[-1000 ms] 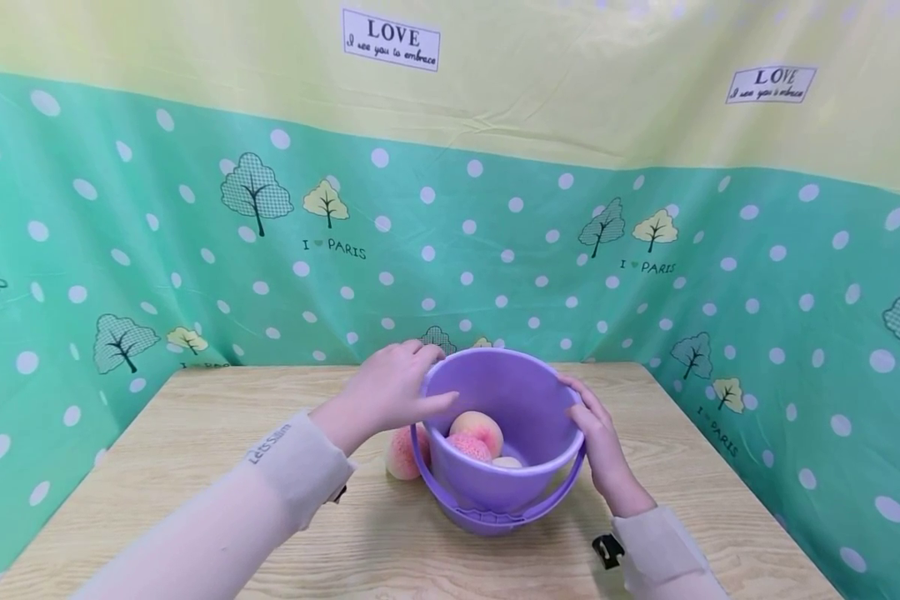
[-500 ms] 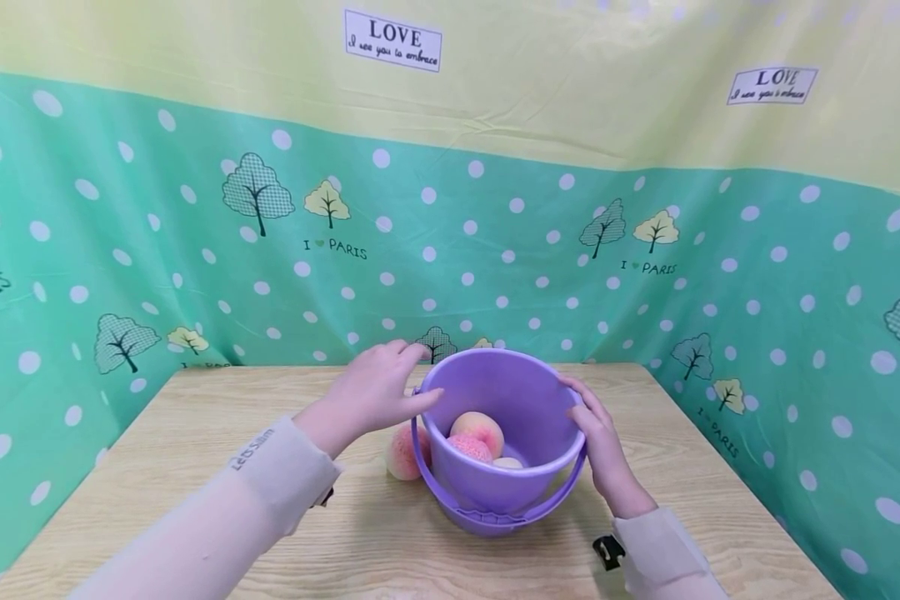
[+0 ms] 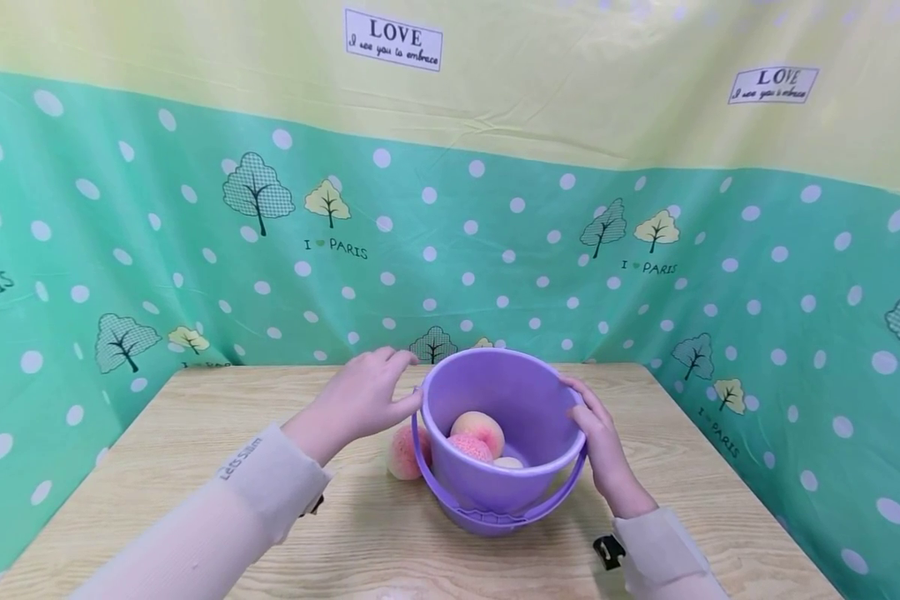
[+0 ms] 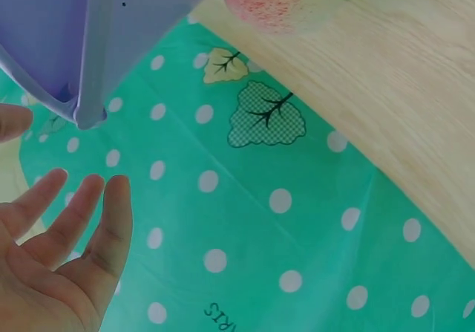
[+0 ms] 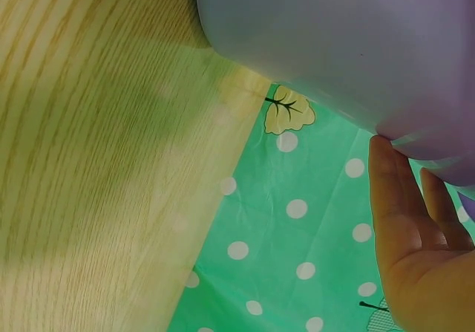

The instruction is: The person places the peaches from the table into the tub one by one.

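Observation:
A purple bucket (image 3: pixel 495 492) stands on the wooden table, its handle hanging down the near side. Inside lie peaches: a yellow-pink one (image 3: pixel 482 427), a pinker one (image 3: pixel 468 447) and a pale one (image 3: pixel 507 462), partly hidden by the near wall. Another peach (image 3: pixel 405 455) sits on the table against the bucket's left side, also seen in the left wrist view (image 4: pixel 286 1). My right hand (image 3: pixel 603 446) holds the rim at the right, thumb inside and fingers outside. Fingers spread, my left hand (image 3: pixel 363 392) is just left of the rim and holds nothing.
Behind the table (image 3: pixel 217 433) and on both sides hangs a green dotted cloth (image 3: pixel 420 275) with tree prints. Its folds meet the table's far edge close behind the bucket. A black buckle (image 3: pixel 609 552) shows by the right wrist.
My left hand has drawn away from the bucket's left rim, moving left, with its thumb no longer over the opening. The right hand, bucket and peaches look unmoved.

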The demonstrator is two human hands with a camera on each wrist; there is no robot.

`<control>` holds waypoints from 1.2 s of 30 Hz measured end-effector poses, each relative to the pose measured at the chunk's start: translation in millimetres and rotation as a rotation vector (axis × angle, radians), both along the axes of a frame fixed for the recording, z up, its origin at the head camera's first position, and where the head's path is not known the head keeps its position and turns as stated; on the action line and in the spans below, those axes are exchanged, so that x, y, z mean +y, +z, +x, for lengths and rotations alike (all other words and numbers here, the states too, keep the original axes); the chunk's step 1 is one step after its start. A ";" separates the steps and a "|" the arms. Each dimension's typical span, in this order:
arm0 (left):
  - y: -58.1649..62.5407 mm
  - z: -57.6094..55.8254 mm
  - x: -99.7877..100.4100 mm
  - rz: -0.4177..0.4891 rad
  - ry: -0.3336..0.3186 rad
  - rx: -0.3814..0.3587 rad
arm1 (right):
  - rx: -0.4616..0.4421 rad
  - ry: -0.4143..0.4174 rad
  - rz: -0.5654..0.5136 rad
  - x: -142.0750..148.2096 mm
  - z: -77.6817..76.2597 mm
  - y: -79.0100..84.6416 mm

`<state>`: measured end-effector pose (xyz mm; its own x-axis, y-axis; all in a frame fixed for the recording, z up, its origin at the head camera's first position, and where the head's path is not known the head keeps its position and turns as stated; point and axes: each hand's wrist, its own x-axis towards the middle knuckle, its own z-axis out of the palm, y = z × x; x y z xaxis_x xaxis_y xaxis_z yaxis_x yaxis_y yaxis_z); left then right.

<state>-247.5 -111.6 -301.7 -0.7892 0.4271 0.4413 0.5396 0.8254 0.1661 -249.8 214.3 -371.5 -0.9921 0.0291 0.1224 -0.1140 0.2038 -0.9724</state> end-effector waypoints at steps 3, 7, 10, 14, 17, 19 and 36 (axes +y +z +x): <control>-3.3 0.4 -1.7 0.000 0.010 -0.007 | 0.002 0.000 -0.002 0.1 -0.5 -0.5; -7.1 1.9 -3.8 0.004 0.023 -0.038 | 0.006 0.001 -0.005 -0.1 -0.8 -0.9; -9.4 2.4 -4.9 0.011 0.023 -0.053 | 0.006 0.001 -0.006 -0.2 -0.9 -1.0; -14.1 2.0 -6.6 0.013 0.021 -0.051 | 0.004 0.000 -0.003 -0.1 -0.8 -1.0; -17.8 2.0 -7.7 0.012 0.021 -0.051 | 0.006 0.003 -0.005 0.1 -0.1 -0.8; -20.3 2.5 -8.5 0.012 0.024 -0.057 | 0.010 0.006 -0.007 0.3 0.6 -0.7; -41.4 4.2 -15.0 0.009 0.058 -0.111 | 0.008 0.003 0.004 0.7 -1.6 -2.0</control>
<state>-243.3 -126.7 -343.1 -0.8567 0.3755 0.3536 0.4688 0.8529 0.2299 -251.4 215.0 -373.5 -0.9911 0.0258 0.1304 -0.1223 0.2074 -0.9706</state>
